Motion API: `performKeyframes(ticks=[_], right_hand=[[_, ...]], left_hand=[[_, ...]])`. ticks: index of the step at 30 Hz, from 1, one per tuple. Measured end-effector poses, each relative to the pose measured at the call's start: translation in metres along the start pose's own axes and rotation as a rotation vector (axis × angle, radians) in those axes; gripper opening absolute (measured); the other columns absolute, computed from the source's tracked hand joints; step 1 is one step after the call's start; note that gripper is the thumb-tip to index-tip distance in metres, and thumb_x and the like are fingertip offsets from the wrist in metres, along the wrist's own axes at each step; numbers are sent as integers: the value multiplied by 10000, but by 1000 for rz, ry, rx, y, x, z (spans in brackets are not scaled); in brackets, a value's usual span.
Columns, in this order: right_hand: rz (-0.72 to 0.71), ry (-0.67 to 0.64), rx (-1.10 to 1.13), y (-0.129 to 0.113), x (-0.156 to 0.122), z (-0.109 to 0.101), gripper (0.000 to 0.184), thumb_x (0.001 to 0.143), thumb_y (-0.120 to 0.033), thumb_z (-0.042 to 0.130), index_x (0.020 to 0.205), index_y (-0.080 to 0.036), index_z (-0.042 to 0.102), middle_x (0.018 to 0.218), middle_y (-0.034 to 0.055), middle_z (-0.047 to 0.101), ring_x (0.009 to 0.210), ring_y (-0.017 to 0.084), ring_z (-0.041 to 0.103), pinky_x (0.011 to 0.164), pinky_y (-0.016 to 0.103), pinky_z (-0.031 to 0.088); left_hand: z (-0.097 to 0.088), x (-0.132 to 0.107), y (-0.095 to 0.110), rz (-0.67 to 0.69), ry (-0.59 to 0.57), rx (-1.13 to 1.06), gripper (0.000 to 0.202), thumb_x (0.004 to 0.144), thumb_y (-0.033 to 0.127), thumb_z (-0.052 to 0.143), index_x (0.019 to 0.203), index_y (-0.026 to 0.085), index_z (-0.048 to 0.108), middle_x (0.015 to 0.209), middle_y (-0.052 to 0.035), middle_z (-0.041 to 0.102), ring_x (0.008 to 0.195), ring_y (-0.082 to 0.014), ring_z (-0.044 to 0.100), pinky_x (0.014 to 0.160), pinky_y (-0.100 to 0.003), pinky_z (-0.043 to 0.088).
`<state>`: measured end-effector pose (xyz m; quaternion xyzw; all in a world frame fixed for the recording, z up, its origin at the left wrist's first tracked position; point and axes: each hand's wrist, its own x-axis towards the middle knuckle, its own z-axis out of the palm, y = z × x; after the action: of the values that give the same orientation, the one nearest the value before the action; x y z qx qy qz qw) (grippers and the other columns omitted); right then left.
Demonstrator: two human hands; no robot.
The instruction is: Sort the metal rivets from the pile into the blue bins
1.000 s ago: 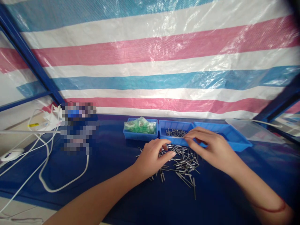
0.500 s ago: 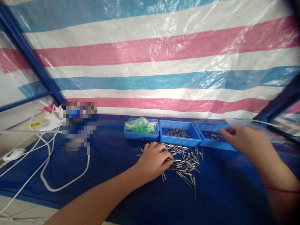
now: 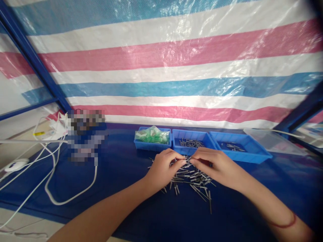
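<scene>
Loose blind rivets (image 3: 199,178), silvery with long thin pins, lie in a pile on the blue tabletop. Above the pile, my left hand (image 3: 163,168) pinches a blind rivet (image 3: 187,159) between thumb and forefinger. From the other side, my right hand (image 3: 219,164) has its thumb and forefinger closed at the same small rivet. The fingertips of both hands nearly meet and partly hide it. Behind my hands, the middle blue bin (image 3: 213,148) holds several rivets, and the right blue bin (image 3: 254,153) holds a smaller group.
On the left, a third blue bin (image 3: 152,147) contains green and clear plastic packets. White cables (image 3: 73,202) loop across the table's left side near a white mouse-like object (image 3: 17,164). A clear plastic sheet (image 3: 275,143) lies at the back right, before a striped tarp (image 3: 176,89).
My right hand has moved left and down from the right bin to meet my left hand over the pile. My left hand has lifted slightly from the rivets, pinching one.
</scene>
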<state>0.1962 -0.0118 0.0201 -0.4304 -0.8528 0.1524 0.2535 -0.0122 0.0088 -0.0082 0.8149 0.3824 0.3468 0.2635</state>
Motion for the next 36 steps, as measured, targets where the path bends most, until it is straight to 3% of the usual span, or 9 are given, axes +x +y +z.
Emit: performKeyframes(ticks=[9,17,22,25,28,32,36], right_hand=[[74,175,140,-1,2,9,248,925,-373,470,807,-205,608,750,37,608,642,152,530,572,281,421],[123,209,235,1,3,21,244,906,-412,503,820,-200,588,741,31,576,661,155,527,585,280,446],[120,224,194,2,2,10,232,911,-402,486,872,-206,604,775,35,606,674,160,557,577,279,450],[195,385,-40,20,-5,-10,192,891,-380,508,894,-218,613,800,40,629,665,174,573,598,309,455],[300,534,-382,55,-17,-32,115,836,-344,552,856,-241,601,766,64,624,655,231,582,596,368,432],[374,567,-559,97,-32,-45,64,804,-309,553,758,-267,565,690,76,590,585,260,567,489,364,365],[382,560,-579,103,-35,-42,60,804,-299,558,757,-264,571,666,69,597,569,258,576,500,359,362]], left_hand=[[0,0,4,-14,-17,-60,178,898,267,533,859,180,684,850,-30,649,799,-147,601,738,-241,443],[3,-1,1,-12,-18,-54,123,876,262,557,875,183,651,843,-18,649,795,-147,611,726,-236,445],[2,-3,2,-1,-67,68,156,868,297,578,975,195,627,917,-25,661,875,-180,596,783,-283,428],[0,-6,4,47,-152,218,265,874,390,568,1076,228,624,1041,-44,647,983,-229,554,838,-353,395],[-1,-9,5,121,-247,320,343,868,492,546,1099,258,646,1118,-55,622,1041,-257,513,855,-393,360],[-1,-12,4,178,-299,370,308,858,471,577,1055,252,667,1116,-50,617,1065,-259,488,861,-402,334],[-1,-11,4,181,-301,392,194,893,385,559,966,242,668,1077,-29,628,1052,-242,492,849,-394,326]])
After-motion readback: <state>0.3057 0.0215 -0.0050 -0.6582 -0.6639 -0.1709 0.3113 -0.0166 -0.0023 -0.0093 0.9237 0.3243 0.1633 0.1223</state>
